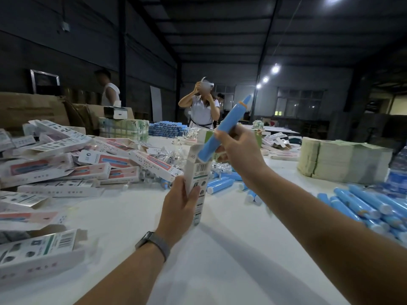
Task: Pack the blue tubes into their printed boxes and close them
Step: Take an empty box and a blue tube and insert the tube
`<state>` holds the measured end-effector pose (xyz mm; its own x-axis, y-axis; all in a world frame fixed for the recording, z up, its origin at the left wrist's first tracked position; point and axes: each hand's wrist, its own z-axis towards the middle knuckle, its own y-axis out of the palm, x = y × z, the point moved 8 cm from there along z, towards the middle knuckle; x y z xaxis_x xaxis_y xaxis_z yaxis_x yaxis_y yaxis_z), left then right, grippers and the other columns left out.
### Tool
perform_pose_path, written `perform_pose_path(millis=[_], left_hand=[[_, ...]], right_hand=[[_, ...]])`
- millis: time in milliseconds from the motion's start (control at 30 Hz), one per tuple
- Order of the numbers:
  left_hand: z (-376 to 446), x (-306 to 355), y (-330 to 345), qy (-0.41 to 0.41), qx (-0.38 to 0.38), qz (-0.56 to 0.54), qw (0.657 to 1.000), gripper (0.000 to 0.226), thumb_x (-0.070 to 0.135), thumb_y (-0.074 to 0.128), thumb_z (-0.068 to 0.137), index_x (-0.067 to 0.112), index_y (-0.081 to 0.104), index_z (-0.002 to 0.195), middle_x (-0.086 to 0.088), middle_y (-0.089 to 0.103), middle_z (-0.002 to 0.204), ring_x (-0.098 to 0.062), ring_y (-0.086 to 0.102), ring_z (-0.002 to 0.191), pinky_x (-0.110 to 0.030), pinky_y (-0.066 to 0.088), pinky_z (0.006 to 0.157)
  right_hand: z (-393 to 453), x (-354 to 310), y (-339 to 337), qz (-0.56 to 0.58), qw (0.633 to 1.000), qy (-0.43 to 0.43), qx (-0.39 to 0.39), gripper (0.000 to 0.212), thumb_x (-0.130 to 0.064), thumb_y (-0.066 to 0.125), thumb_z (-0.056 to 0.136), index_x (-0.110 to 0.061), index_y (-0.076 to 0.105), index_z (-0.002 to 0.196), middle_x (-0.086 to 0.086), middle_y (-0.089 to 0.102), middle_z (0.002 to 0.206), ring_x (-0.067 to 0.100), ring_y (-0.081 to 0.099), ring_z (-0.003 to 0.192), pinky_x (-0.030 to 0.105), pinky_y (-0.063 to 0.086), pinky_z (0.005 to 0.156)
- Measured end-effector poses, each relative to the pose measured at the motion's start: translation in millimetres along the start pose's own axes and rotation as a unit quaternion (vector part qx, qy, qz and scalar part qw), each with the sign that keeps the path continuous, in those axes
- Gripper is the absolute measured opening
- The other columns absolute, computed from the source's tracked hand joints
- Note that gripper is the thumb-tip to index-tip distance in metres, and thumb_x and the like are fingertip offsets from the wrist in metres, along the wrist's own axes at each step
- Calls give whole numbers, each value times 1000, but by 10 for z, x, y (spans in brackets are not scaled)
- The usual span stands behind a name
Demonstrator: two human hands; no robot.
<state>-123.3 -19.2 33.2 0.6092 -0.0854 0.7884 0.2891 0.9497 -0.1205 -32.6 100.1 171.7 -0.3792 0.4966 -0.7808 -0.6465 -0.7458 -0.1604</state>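
The left hand [179, 209], a band on its wrist, is gripping the printed box [196, 181] upright above the white table [220, 249], fingers wrapping its lower half. Beyond it, the right hand [239, 148] is holding a blue tube [222, 128] tilted, its lower end meeting the box's open top; the palm is hiding the fingers' hold.

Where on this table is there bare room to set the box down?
Bare white table lies between the forearms, near the edge, and left of the left hand. Crowded: the box pile far left, loose blue tubes right.
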Motion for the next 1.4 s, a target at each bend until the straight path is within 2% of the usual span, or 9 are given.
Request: perform_pose_path(millis=[100,300,400,533,900,1033,1133,1300,1400], left_hand=[[-9,83,28,22,-11,22,999,32,41,55,87,11,48,98,-1,68,96,-29,65,90,-51,53,79],[-35,178,88,53,-32,59,996,29,43,53,88,18,49,101,-1,69,101,-31,65,89,-49,53,76],[-40,199,99,51,-31,58,997,28,43,53,87,18,49,101,0,68,98,-29,65,86,-49,53,75],[-40,183,86,48,-19,62,997,26,43,53,86,21,48,99,3,67,91,-29,63,82,-46,52,71],[30,56,12,17,17,59,998,20,44,52,86,28,41,91,10,64,97,-33,64,94,-51,54,79],[58,43,-38,27,43,71,996,19,37,58,91,24,44,95,-3,69,97,-35,64,89,-51,52,76],[82,9,-72,18,65,70,995,21,24,64,96,22,44,93,-5,65,87,-38,61,84,-51,51,72],[120,-53,-148,3,90,54,994,19,22,63,96,20,45,93,-4,64,80,-38,60,79,-52,51,70],[147,-45,-200,15,114,69,991,16,25,60,98,22,44,97,0,63,84,-34,61,80,-50,52,70]], right_hand=[[-40,-108,-134,-52,997,-48,28,27,-23,68,92,-22,49,111,6,65,92,20,70,79,21,55,57],[-149,-203,-191,-117,988,-97,25,58,-16,72,86,-29,30,124,-8,56,96,20,68,82,46,61,70],[-230,-200,-78,-142,980,-135,-15,86,-12,75,82,-43,15,135,-12,51,98,27,67,75,49,60,65],[-260,-233,3,-183,964,-195,-2,94,-9,78,79,-40,15,142,-2,57,96,22,62,61,49,56,56],[-70,-222,185,-186,963,-193,16,57,-21,73,86,-28,34,127,-4,63,82,11,64,71,40,59,67],[-129,-101,357,-219,957,-192,-1,39,-27,70,88,-26,42,115,-7,60,89,17,61,80,44,54,74],[-194,48,448,-265,942,-206,14,17,-31,60,94,-20,56,107,-8,51,100,15,49,96,36,45,83],[-235,306,595,-298,935,-190,10,21,-31,59,95,-15,69,104,1,48,118,20,40,112,36,38,96],[-191,383,624,-189,963,-188,26,19,-30,57,92,-17,67,99,-2,49,112,16,47,107,25,39,91]])
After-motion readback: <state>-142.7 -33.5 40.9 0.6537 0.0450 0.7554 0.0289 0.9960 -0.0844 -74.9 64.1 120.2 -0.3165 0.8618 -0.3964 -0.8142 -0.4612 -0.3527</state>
